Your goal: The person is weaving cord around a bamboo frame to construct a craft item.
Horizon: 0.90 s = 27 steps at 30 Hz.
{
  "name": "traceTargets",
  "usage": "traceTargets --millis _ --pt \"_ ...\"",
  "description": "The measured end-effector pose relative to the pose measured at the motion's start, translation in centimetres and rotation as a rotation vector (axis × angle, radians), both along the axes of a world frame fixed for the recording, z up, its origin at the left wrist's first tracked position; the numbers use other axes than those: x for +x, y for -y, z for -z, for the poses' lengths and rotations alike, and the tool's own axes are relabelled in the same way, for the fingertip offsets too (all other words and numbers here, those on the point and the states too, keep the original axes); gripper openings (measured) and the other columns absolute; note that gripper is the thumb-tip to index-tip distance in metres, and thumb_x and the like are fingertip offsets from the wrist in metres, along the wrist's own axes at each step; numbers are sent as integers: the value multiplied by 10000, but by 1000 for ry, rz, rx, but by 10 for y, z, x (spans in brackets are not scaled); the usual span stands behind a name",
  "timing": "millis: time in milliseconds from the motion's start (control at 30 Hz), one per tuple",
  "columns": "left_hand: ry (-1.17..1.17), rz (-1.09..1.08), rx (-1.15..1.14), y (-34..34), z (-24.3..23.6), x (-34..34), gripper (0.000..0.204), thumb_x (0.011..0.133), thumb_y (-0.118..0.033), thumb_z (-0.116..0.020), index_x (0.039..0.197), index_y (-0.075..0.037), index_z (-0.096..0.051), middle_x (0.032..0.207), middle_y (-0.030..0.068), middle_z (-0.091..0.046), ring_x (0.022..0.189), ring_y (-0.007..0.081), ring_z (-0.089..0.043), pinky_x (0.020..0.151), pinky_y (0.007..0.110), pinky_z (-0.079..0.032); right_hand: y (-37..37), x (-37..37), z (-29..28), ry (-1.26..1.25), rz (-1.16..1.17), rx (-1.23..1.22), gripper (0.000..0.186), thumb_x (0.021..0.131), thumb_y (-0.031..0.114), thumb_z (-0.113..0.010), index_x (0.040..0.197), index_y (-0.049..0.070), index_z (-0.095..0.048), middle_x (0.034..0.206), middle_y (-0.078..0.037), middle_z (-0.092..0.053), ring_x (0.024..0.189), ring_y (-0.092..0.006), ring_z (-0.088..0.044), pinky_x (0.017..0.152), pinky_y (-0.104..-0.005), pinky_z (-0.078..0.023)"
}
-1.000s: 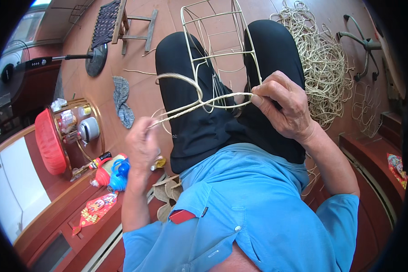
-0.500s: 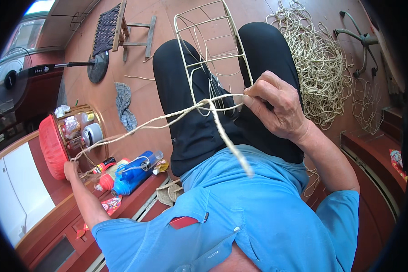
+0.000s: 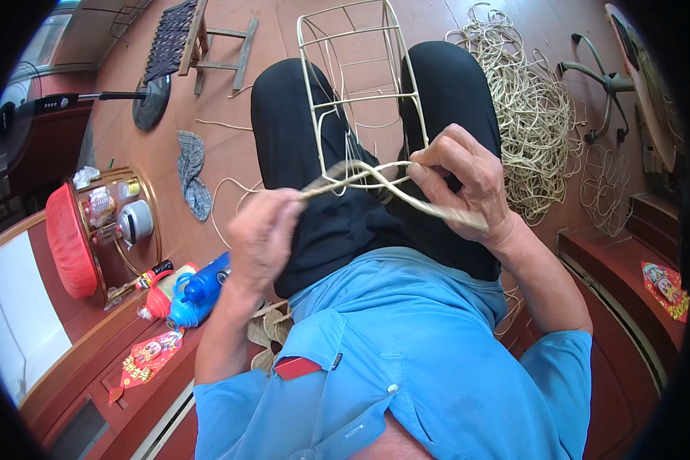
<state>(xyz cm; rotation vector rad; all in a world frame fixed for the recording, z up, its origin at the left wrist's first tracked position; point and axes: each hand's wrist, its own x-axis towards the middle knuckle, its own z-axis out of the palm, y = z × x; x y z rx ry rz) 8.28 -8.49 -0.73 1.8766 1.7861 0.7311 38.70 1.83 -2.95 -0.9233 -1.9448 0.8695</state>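
My left hand (image 3: 262, 230) is closed on pale twisted cord (image 3: 392, 185) at the left of my lap, below my knee. My right hand (image 3: 460, 180) pinches the cord at the lower corner of a cream wire frame (image 3: 360, 98). The frame stands between and over my black-trousered knees, with loops of cord hanging at its near end. Between my hands the strands cross, and one blurred length lies across toward my right wrist.
A large heap of cord (image 3: 533, 130) lies at right beside a metal chair base (image 3: 613, 84). At left are a woven folding stool (image 3: 169, 42), fan base (image 3: 149, 107), crumpled grey cloth (image 3: 193, 176), red-covered basket (image 3: 69, 238) and blue flasks (image 3: 203, 284) on a ledge.
My left hand swung far out to the left, drawing cord long, then came back toward the middle. My right hand stays at the frame. The crossing strand has swung rightward.
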Motion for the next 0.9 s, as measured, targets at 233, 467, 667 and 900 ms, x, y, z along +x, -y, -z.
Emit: traceTargets --millis 233,467,667,900 --pt "-823 -456 206 -35 -67 -124 244 1055 -100 -675 1285 -34 -726 1179 142 -760 1002 253 -728 907 402 -565 1 -6 -8 -72 36 -116 97 904 21 -788 952 49 -708 815 -53 -586 643 -150 -584 596 -309 -482" --pt "324 124 -259 0 -66 39 254 1012 -32 -677 1251 -19 -763 1102 93 -762 1053 146 -709 903 306 -564 0 -2 -4 -29 -26 -116 135 912 27 -794 1040 68 -777 825 -51 -612 664 -162 -588 607 -313 -485" --pt "1251 -135 -606 12 7 74 522 1041 -99 -698 1539 -42 -555 1255 108 -679 1009 134 -652 934 304 -535 -2 4 -4 -15 -71 -86 118 936 41 -792 1053 44 -779 861 -78 -656 714 -212 -617 630 -344 -507" --pt "1566 58 -516 -11 29 97 614 1087 -122 -665 1649 -85 -418 1191 85 -705 963 106 -618 866 275 -530 -5 10 -10 8 -148 -94 132 954 4 -733 1083 4 -762 883 -102 -665 769 -226 -639 664 -347 -525"
